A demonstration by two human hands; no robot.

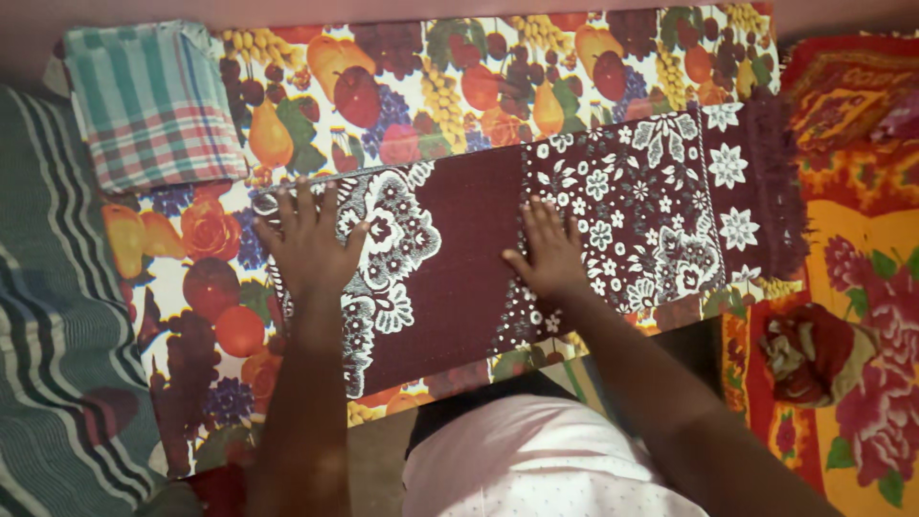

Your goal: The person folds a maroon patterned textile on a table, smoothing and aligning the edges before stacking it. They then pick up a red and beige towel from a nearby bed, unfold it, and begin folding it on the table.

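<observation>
maroon cloth (pixel 459 258) flat on fruit-print table (pixel 412 86) | left hand (pixel 308 241), right hand (pixel 552 254): open, pressing, gripping nothing

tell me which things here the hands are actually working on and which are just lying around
In hand:
- maroon cloth with white flower print, spread flat
- left hand pressed flat on its left end
- right hand flat on its middle

Lying about:
- folded plaid cloth, top left
- fruit-print table cover underneath
- striped green fabric, far left
- crumpled red cloth, right
</observation>
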